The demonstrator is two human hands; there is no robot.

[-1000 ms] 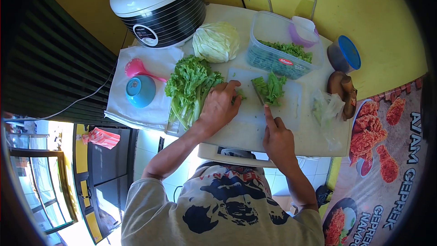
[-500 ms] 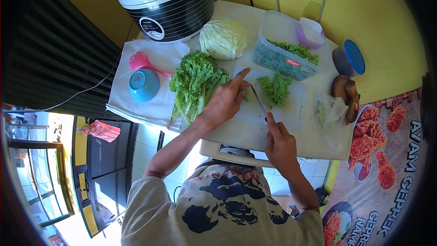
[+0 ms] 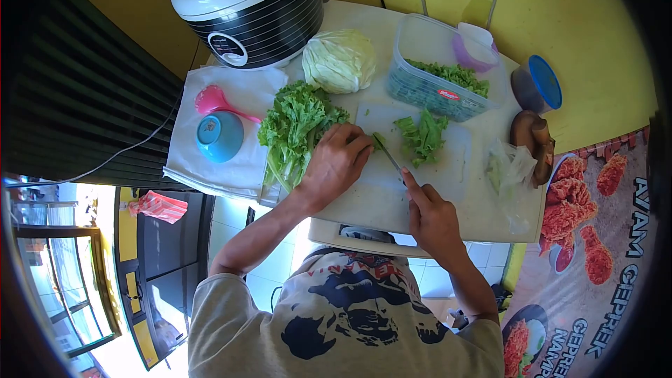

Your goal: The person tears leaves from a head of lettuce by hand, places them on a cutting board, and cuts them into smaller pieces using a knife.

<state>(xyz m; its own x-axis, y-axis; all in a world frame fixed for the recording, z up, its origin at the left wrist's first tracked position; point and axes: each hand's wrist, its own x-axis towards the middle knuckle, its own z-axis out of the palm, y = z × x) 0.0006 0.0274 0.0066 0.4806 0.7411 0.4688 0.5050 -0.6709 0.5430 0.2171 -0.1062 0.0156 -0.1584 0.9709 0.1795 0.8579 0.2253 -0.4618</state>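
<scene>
My right hand [image 3: 432, 218] grips a knife [image 3: 390, 156], its index finger laid along the top and the blade slanting up and left over the white cutting board [image 3: 455, 171]. At the blade's tip, my left hand [image 3: 337, 162] has its fingers bent and pressed together, holding a bit of lettuce [image 3: 379, 141] that mostly hides under them. Cut lettuce leaves [image 3: 423, 138] lie on the board, right of the blade. A leafy lettuce bunch [image 3: 297, 126] rests just left of my left hand.
Behind the board stand a cabbage [image 3: 339, 61] and a clear plastic box [image 3: 437, 94] holding greens. A rice cooker [image 3: 259, 21] is at the back left, near a blue bowl [image 3: 220, 137] and pink ladle [image 3: 213, 100]. A plastic bag [image 3: 509, 175] and blue-lidded tub [image 3: 537, 84] are at right.
My left index finger, stretched out before, has curled back with the others. The left hand has drawn slightly down and left, while the knife stays almost in place.
</scene>
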